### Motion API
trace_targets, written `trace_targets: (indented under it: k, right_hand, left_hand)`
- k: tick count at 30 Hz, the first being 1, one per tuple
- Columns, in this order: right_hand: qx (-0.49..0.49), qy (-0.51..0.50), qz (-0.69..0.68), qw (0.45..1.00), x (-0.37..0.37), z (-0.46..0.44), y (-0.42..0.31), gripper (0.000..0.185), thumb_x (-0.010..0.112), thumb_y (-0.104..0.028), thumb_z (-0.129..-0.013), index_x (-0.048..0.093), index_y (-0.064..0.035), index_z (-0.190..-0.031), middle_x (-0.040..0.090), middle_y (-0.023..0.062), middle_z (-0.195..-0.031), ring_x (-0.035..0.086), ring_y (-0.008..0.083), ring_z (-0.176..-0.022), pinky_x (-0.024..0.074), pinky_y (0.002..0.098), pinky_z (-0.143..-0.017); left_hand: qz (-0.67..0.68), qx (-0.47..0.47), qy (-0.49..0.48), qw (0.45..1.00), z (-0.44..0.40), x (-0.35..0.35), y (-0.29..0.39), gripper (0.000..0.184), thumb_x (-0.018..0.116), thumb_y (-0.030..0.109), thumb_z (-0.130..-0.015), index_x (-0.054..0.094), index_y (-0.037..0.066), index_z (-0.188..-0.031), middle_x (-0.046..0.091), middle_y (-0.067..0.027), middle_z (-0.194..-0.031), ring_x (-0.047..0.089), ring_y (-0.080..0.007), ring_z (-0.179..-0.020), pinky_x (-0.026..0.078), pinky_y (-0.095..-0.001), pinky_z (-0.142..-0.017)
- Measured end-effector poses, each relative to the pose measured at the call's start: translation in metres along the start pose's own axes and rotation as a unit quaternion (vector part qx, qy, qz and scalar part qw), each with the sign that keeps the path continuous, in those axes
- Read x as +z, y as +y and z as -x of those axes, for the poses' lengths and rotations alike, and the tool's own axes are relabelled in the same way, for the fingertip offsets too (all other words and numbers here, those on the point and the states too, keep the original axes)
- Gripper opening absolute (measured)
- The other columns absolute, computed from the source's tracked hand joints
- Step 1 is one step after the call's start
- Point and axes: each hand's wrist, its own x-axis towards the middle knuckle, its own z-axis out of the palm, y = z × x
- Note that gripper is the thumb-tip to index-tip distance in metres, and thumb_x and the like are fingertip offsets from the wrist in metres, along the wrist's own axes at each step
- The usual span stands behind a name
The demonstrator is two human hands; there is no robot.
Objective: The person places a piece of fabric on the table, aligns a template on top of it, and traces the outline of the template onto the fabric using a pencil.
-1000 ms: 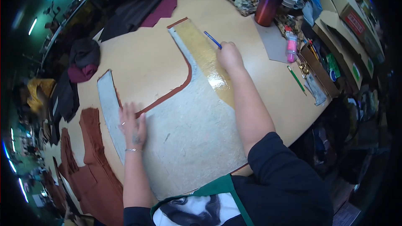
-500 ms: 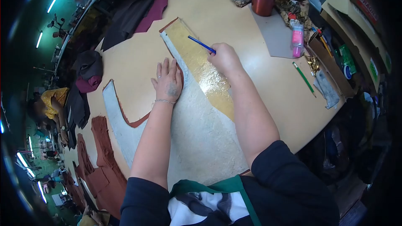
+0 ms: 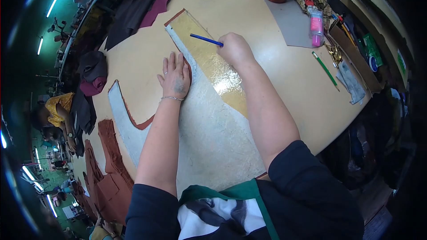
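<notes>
A large pattern piece, mostly whitish grey (image 3: 209,138) with a glossy yellow strip (image 3: 207,60) along its right side, lies on rust-brown material (image 3: 145,126) that shows along its edges. My left hand (image 3: 176,73) rests flat on the pattern's inner left edge, fingers stretched out, with a ring and a bracelet. In my right hand (image 3: 235,51) is a slim blue pen (image 3: 205,40), its visible end pointing left over the yellow strip. The hand is closed around it at the strip's right edge; the pen's other end is hidden.
Dark and maroon material (image 3: 133,11) lies at the far left. Rust-brown pieces (image 3: 111,186) are stacked at the lower left. To the right are a green pencil (image 3: 326,71), a pink bottle (image 3: 316,26), a rag (image 3: 351,83) and cardboard boxes (image 3: 371,2). A person in yellow (image 3: 58,109) sits at left.
The blue pen has turned to lie flatter, pointing more to the left. My right hand stays at the strip's right edge. My left hand keeps its place on the pattern while the view shifts slightly.
</notes>
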Motion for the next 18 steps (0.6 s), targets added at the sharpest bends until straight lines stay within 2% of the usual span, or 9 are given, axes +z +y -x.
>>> trace_targets:
  k: [6,9,12,14,16,18]
  right_hand:
    - [-0.007,0.010,0.041,0.999,0.007,-0.003,0.003,0.014,0.052,-0.001,-0.066,0.064,-0.0025,-0.072,0.060,0.0186,-0.076,0.059,0.0326,-0.075,0.0465,0.0383,-0.070]
    - [-0.008,0.009,0.049,0.999,0.006,-0.003,0.001,0.014,0.052,-0.002,-0.066,0.064,-0.0024,-0.073,0.060,0.0187,-0.076,0.059,0.0326,-0.075,0.0465,0.0382,-0.071]
    - [-0.005,0.015,0.045,0.999,0.004,-0.003,0.002,0.012,0.057,-0.007,-0.066,0.063,-0.0029,-0.075,0.059,0.0174,-0.071,0.059,0.0293,-0.069,0.0459,0.0364,-0.066]
    - [0.002,0.019,0.030,0.999,0.005,-0.004,0.002,0.013,0.060,-0.010,-0.066,0.063,-0.0026,-0.076,0.058,0.0172,-0.067,0.059,0.0267,-0.064,0.0456,0.0346,-0.062]
    - [0.007,0.013,0.012,1.000,0.006,-0.004,0.003,0.014,0.060,-0.011,-0.066,0.062,-0.0015,-0.076,0.056,0.0182,-0.064,0.058,0.0249,-0.061,0.0456,0.0327,-0.060]
    - [-0.044,0.028,0.047,0.998,0.005,-0.004,0.006,0.014,0.059,-0.011,-0.069,0.061,-0.0012,-0.079,0.057,0.0139,-0.064,0.057,0.0198,-0.059,0.0442,0.0293,-0.058]
  left_hand:
    - [0.006,-0.003,-0.013,1.000,-0.001,-0.001,-0.001,0.046,0.033,0.033,-0.088,0.029,0.022,-0.132,0.019,-0.0058,-0.139,0.015,-0.0290,-0.129,0.016,-0.0625,-0.094]
    - [0.027,-0.005,-0.029,0.999,0.000,-0.005,-0.003,0.048,0.037,0.032,-0.086,0.030,0.018,-0.132,0.021,-0.0076,-0.139,0.015,-0.0293,-0.129,0.016,-0.0621,-0.094]
    - [0.076,0.123,0.067,0.987,0.040,-0.014,0.025,0.050,0.044,0.028,-0.083,0.032,0.014,-0.130,0.023,-0.0096,-0.137,0.016,-0.0294,-0.128,0.017,-0.0623,-0.094]
    - [0.202,0.275,0.025,0.940,0.063,-0.008,0.040,0.051,0.049,0.025,-0.081,0.034,0.011,-0.128,0.026,-0.0110,-0.135,0.017,-0.0305,-0.128,0.018,-0.0627,-0.093]
    - [0.116,0.220,-0.026,0.968,0.093,-0.007,0.069,0.049,0.050,0.024,-0.079,0.038,0.012,-0.125,0.028,-0.0100,-0.134,0.020,-0.0334,-0.126,0.021,-0.0603,-0.094]
    - [0.099,0.205,-0.008,0.974,0.095,-0.011,0.072,0.049,0.048,0.028,-0.080,0.038,0.014,-0.126,0.028,-0.0088,-0.135,0.019,-0.0333,-0.127,0.020,-0.0626,-0.092]
